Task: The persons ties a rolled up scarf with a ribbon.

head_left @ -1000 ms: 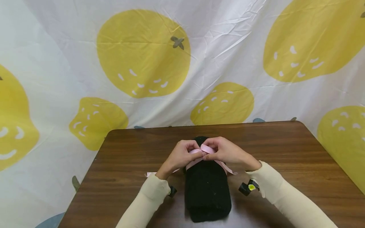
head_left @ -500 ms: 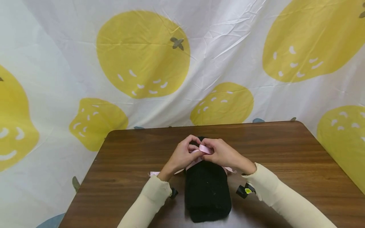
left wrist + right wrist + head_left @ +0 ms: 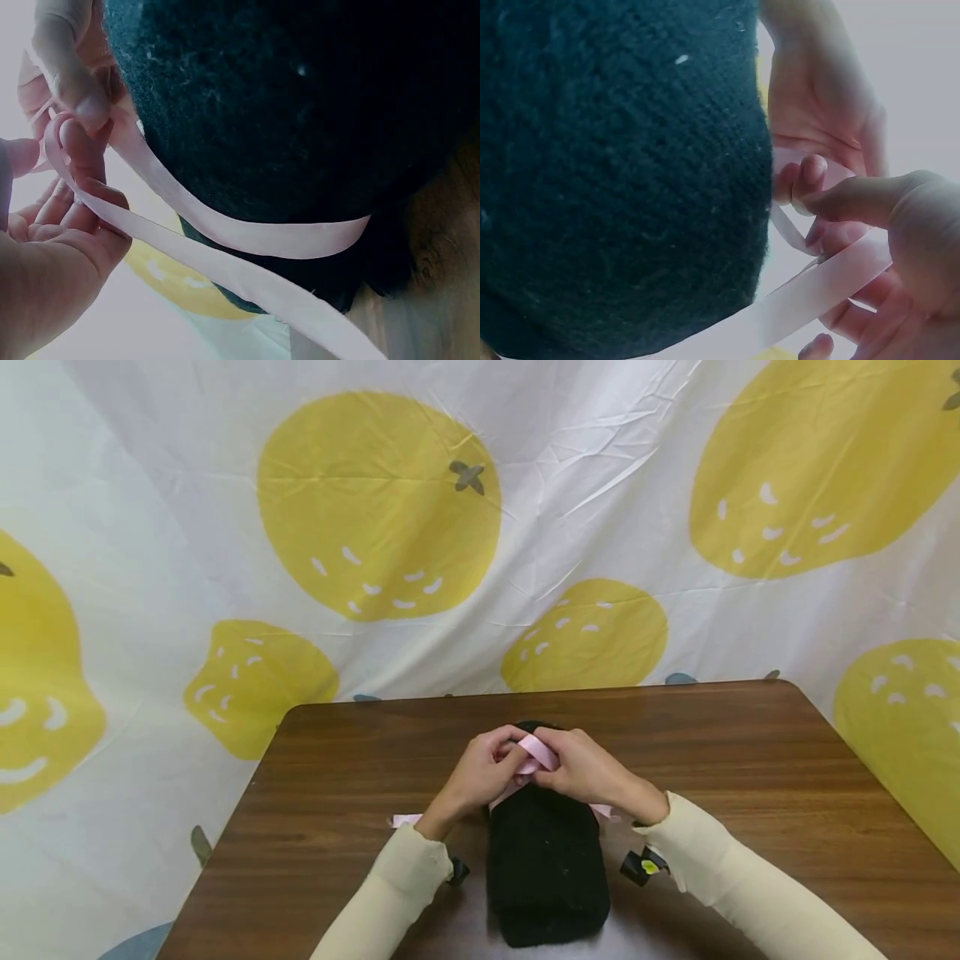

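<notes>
Left hand (image 3: 480,770) and right hand (image 3: 583,768) close together, both pinching pink ribbon (image 3: 537,753). Ribbon wrapped round black knit roll (image 3: 546,852) on bench (image 3: 750,760), directly under both hands.

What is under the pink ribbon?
A black knitted roll lies under the pink ribbon, which wraps around it. The roll rests on the brown table. Both hands, left hand and right hand, cover the roll's far end.

The right hand (image 3: 588,768) now lies closer against the left hand (image 3: 480,770), its wrist drawn inward. The thin pink satin ribbon (image 3: 537,752) rises as a loop between their fingertips, and its tail beside the right wrist shows shorter.
</notes>
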The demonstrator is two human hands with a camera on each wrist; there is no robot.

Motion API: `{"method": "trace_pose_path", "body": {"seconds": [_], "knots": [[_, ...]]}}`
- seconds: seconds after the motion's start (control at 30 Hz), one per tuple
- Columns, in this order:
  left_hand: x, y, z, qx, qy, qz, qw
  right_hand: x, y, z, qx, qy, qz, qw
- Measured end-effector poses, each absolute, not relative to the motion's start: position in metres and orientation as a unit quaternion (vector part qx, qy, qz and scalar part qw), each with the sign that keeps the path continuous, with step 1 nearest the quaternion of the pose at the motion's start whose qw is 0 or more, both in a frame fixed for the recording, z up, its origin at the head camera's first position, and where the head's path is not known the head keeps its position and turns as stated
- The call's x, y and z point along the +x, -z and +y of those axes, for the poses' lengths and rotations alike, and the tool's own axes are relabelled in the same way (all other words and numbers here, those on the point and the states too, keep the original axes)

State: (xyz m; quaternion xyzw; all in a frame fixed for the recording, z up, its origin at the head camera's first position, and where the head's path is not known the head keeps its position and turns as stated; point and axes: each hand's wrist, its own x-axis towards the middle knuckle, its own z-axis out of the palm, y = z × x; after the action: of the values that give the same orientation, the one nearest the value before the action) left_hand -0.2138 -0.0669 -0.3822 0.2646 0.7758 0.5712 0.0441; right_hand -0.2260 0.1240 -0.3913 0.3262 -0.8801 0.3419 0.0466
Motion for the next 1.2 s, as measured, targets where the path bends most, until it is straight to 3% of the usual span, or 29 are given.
{"method": "trace_pose_path", "body": {"seconds": [0.13, 0.37, 0.53, 0.77, 1.07, 1.2], "knots": [[-0.214, 0.383, -0.067, 0.254, -0.574, 0.777, 0.045, -0.225, 0.393, 0.123, 0.321, -0.344, -0.88, 0.06], [-0.229, 0.409, -0.065, 0.231, -0.56, 0.795, -0.026, -0.224, 0.397, 0.122, 0.324, -0.342, -0.876, 0.103], [-0.235, 0.42, -0.066, 0.218, -0.567, 0.793, -0.043, -0.224, 0.399, 0.122, 0.307, -0.37, -0.87, 0.11], [-0.235, 0.421, -0.068, 0.211, -0.588, 0.78, -0.034, -0.223, 0.4, 0.12, 0.273, -0.398, -0.866, 0.132], [-0.233, 0.421, -0.067, 0.147, -0.669, 0.728, 0.034, -0.222, 0.4, 0.116, 0.225, -0.447, -0.859, 0.111], [-0.233, 0.42, -0.067, 0.137, -0.678, 0.721, 0.035, -0.223, 0.4, 0.116, 0.219, -0.457, -0.855, 0.114]]}}
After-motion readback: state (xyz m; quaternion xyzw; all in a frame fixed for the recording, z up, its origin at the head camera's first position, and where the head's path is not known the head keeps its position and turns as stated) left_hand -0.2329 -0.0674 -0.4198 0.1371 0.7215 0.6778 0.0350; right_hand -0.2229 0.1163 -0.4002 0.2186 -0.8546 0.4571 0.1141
